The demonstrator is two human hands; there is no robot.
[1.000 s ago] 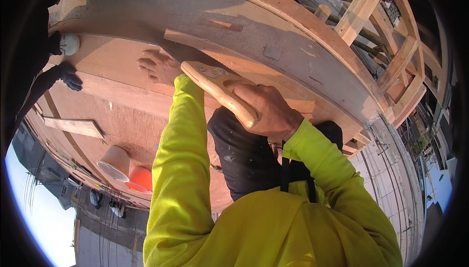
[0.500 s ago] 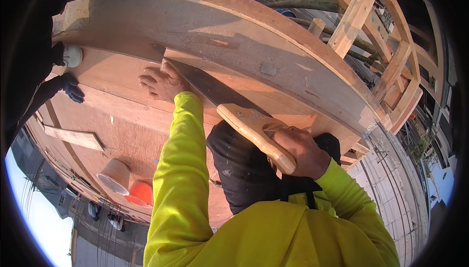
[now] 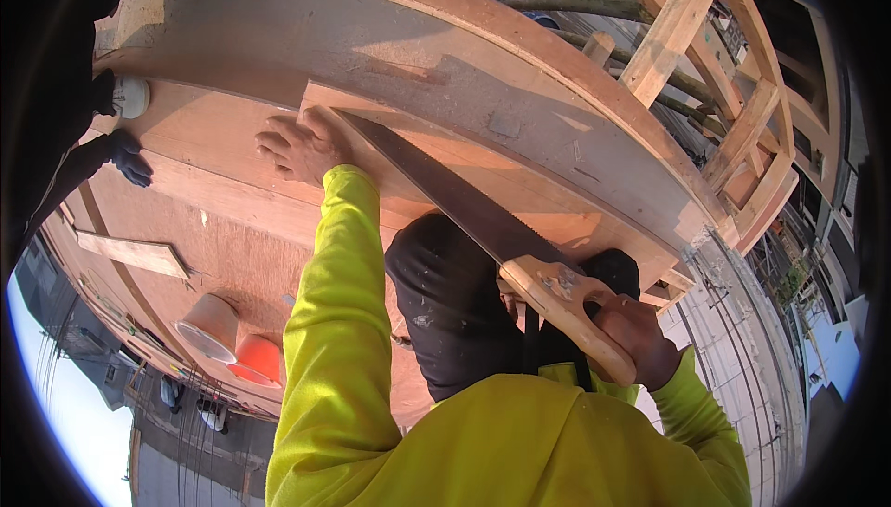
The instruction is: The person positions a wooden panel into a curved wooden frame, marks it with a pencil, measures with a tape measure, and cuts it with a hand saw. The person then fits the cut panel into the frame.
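Note:
My right hand (image 3: pixel 640 340) is wrapped round the pale wooden handle of a handsaw (image 3: pixel 445 191). The dark blade slants up and left across a reddish plywood board (image 3: pixel 543 196), its toothed side facing up and right. Near the blade's tip, my left hand (image 3: pixel 304 143) lies flat on the wood with its fingers spread, holding nothing. Both my knees, in dark trousers, show below the blade.
At the left edge a person in dark clothes has a dark-gloved hand (image 3: pixel 130 159) near the boards. A wood strip (image 3: pixel 135 253), a whitish bucket (image 3: pixel 208 326) and an orange-red bucket (image 3: pixel 257 358) lie lower left. Timber framing (image 3: pixel 673 29) rises upper right, beyond a curved wooden rim (image 3: pixel 520 38).
My right hand has drawn the saw back, down and to the right, so its tip now lies just right of my left hand. My left hand stays nearly in place.

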